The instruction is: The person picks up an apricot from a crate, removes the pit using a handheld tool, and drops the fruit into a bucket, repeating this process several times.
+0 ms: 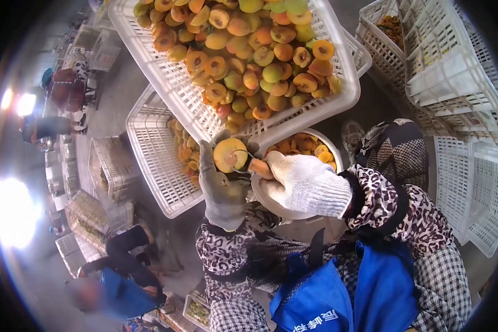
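My left hand, in a grey glove, is closed round a yellow peach half with its cut face turned up. My right hand, in a white knitted glove, grips the wooden handle of a pitting knife. Its thin curved metal loop reaches onto the cut face of the peach half. Just beyond my hands, a white plastic crate holds many halved peaches, some with the stone visible. A white bowl with orange fruit pieces sits below my right hand, partly hidden by it.
Under the full crate, a lower white crate also contains fruit. More white crates are stacked at the right. On the left, other people work among crates, one in blue at the lower left. A shoe shows beside the bowl.
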`<state>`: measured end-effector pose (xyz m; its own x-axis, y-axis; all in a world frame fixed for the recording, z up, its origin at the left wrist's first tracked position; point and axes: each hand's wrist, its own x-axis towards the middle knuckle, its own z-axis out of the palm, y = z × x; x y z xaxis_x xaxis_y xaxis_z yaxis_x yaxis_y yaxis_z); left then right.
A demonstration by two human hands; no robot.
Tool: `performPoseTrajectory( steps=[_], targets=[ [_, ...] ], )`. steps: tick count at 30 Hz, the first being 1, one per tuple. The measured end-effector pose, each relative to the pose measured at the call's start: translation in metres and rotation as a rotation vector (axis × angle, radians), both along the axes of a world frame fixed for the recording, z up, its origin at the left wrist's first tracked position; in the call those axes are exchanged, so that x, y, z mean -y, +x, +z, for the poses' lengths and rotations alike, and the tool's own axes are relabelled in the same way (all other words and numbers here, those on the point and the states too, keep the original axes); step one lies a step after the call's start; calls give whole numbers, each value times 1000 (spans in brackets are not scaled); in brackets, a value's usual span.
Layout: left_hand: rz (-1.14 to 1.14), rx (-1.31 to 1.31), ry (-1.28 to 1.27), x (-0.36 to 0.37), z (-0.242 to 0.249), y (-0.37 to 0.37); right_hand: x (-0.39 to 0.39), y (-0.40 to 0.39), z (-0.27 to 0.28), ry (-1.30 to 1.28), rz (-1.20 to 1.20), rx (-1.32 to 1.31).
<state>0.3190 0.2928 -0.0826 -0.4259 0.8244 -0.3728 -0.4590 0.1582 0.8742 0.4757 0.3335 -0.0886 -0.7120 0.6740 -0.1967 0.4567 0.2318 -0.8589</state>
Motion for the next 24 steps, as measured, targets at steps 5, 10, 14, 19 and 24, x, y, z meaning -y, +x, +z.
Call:
performPoseTrajectory(
  steps=[5,10,14,19,24],
  targets=[
    [-37,-54,135,1,-1,4,-3,-9,2,88,65,148],
    [-19,71,-15,1,1,1,-3,-2,-4,289,52,92],
    [0,28,-144,-2,5,6,-3,-5,-1,96,113,93],
    [-21,53,-160,3,-11,-6,1,-6,2,-193,124,86],
    [-230,-342,-53,7,-12,-5,-6,3,-5,-806,82,-91]
  ],
)
